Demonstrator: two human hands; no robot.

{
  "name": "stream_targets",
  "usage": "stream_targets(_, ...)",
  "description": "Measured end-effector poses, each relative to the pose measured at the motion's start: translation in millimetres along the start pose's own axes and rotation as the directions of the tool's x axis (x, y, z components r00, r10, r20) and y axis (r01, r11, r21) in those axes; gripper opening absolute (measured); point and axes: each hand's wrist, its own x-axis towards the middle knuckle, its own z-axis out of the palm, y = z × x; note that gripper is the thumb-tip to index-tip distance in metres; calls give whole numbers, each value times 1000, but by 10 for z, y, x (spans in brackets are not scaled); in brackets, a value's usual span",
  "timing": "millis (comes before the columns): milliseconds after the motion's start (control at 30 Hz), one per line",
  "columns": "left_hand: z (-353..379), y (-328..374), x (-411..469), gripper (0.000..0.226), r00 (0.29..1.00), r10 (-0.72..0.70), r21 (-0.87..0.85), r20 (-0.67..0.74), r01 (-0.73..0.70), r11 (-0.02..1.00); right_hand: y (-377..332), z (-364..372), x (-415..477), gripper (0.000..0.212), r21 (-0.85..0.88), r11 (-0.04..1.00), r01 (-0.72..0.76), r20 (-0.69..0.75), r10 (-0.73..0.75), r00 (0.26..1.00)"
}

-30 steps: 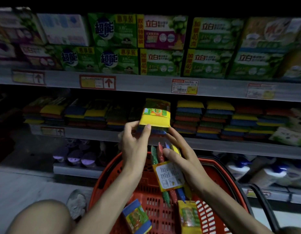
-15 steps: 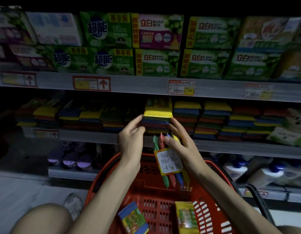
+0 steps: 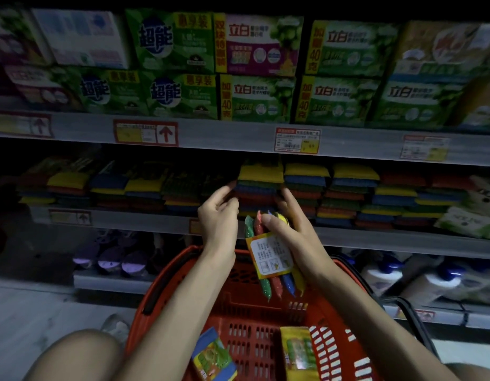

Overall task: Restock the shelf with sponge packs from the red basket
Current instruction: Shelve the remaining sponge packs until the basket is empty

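Retreating left hand [image 3: 217, 218], pack [image 3: 261, 173] shelved, right hand [image 3: 296, 232] keeps spare pack [image 3: 270, 255]

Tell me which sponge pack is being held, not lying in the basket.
The sponge pack showing its white instruction label, gripped in the right hand above the red basket. The blue-edged pack and yellow pack lie on the basket floor.

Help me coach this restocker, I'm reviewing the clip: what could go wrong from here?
1. The stack between the hands is tall, and its yellow top pack sits close under the upper shelf. A nudge from the left hand or right hand could skew or topple it.
2. The right hand grips the sponge pack near its top only. The pack may slip, though it would likely drop into the red basket.
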Motion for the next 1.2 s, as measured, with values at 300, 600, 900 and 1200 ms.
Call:
stream_targets(300,32,-62,57,30,995,-53,-42,-88,50,998,15,-24,-33,99,-56,998,0,-53,-3,999)
stream_targets(600,65,-87,107,12,995,-58,-43,-86,55,998,-12,-17,9,88,-78,996,-49,-70,44,997)
stream_targets(900,73,-148,185,34,994,-37,-12,-99,36,999,-38,-47,1,85,-65,992,-106,-53,102,993)
stream_targets(1200,28,-202,206,31,992,-32,-4,-122,32,999,-54,-154,-9,37,17,987,-158,-98,159,982)
